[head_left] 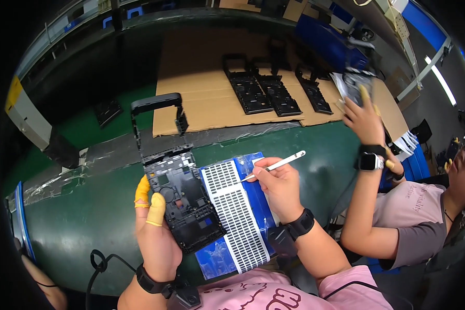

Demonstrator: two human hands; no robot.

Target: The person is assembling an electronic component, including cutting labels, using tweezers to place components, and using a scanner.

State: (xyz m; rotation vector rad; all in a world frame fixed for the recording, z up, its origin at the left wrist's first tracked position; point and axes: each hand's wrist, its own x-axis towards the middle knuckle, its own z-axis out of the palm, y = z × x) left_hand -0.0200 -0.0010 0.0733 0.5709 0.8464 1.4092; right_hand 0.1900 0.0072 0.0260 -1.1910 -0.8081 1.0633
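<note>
My left hand [157,227], with yellow finger cots on thumb and finger, grips a black plastic device housing [183,194] by its left side. The housing is tilted, and its handle-like frame [157,101] points away from me. In my right hand [280,188] is a pair of white tweezers [279,166], pinched between thumb and fingers. Their thin tip reaches a white sheet with rows of small black rectangular stickers [243,227]. That sheet lies on a blue board [214,263] in front of me, partly behind the housing. Whether the tip holds a sticker is too small to tell.
Several similar black housings [248,93] lie on brown cardboard [191,103] across the green table [77,222]. At right a co-worker's hand [364,121] holds another black housing [357,85] over the cardboard. A black cable [95,268] curls at left; a post [28,116] stands beyond.
</note>
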